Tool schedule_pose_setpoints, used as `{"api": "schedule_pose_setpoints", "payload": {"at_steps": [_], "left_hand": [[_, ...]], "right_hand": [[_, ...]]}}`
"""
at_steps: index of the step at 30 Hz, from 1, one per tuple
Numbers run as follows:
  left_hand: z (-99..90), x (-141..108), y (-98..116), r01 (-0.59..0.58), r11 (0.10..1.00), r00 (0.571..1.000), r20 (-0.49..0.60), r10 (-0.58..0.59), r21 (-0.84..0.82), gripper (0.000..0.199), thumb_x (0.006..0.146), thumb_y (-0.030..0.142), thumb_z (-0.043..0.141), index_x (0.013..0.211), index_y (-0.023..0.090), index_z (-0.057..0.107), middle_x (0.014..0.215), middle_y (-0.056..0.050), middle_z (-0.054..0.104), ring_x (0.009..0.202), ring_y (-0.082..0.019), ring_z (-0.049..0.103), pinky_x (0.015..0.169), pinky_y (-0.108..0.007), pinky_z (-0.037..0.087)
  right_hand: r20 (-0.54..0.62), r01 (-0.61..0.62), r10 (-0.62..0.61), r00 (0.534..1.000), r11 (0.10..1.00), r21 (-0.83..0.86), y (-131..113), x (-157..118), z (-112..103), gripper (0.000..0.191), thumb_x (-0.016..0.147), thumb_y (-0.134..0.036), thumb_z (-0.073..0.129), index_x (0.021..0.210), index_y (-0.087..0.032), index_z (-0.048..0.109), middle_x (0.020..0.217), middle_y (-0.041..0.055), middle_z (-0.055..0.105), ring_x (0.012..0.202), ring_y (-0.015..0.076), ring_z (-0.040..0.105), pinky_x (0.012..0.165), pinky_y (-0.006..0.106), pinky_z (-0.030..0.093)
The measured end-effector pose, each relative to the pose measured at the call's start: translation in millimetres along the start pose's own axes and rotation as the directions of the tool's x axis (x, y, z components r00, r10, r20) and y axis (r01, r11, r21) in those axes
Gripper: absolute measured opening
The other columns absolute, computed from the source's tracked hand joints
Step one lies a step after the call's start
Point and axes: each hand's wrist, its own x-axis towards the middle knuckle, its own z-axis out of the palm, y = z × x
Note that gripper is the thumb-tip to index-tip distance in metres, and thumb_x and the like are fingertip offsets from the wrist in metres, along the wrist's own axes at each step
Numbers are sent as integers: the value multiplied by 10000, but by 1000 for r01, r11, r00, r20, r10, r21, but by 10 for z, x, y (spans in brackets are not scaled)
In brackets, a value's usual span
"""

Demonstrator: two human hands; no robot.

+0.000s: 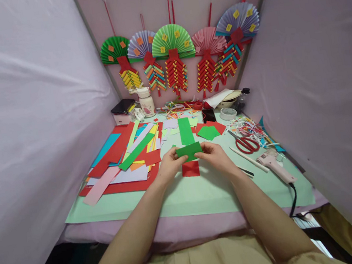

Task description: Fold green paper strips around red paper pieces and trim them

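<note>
A small green paper rectangle (189,150) is held up between my two hands, just above the table. My left hand (171,164) pinches its left end, thumb in front. At the right end, the fingers of my right hand (211,154) close on the same piece. Below it a red paper piece (190,170) lies flat on the mat. A longer green paper strip (186,130) lies right behind the held piece. Cut green paper (209,132) rests on red paper to the right of that strip.
Coloured paper sheets and strips (132,173) are piled on the left. On the right lie red-handled scissors (246,144), a white pen-like stick (249,159), a glue gun (275,168) and a tape roll (228,114). A bottle (146,103) stands behind; paper fans (172,42) hang on the wall.
</note>
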Motion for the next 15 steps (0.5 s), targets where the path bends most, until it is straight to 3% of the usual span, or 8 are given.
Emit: {"api": "schedule_pose_setpoints", "payload": {"at_steps": [3, 9, 12, 15], "left_hand": [[8, -18, -21, 24, 999, 999, 29, -25, 38, 337, 643, 323, 762, 906, 159, 630, 797, -16, 680, 723, -154, 651, 682, -274, 516], [25, -19, -87, 113, 983, 990, 101, -98, -148, 390, 659, 374, 773, 930, 102, 705, 969, -139, 701, 854, -240, 672, 828, -419, 537], [19, -18, -78, 45, 999, 997, 57, -45, -5, 319, 691, 354, 735, 897, 111, 716, 911, -120, 710, 804, -228, 664, 799, -400, 530], [0, -19, -66, -66, 953, 998, 32, 59, 295, 202, 716, 301, 676, 837, 144, 717, 810, -56, 705, 781, -209, 643, 765, -346, 509]], "right_hand": [[6, -8, 8, 1000, 1000, -17, 39, 3, 21, 170, 690, -311, 676, 760, -159, 647, 732, 7, 669, 694, 153, 582, 716, 302, 451], [5, -23, 23, 1000, 1000, 1, 68, 22, 25, 183, 674, -302, 668, 780, -153, 656, 737, 14, 675, 686, 158, 578, 709, 305, 447], [6, -24, 24, 1000, 999, -22, 84, 26, 36, 185, 664, -304, 659, 774, -156, 648, 720, 8, 664, 674, 156, 561, 688, 296, 439], [38, -14, 19, 999, 990, -138, 130, 25, 51, 150, 674, -297, 631, 745, -165, 636, 681, -12, 629, 650, 144, 528, 651, 271, 410]]}}
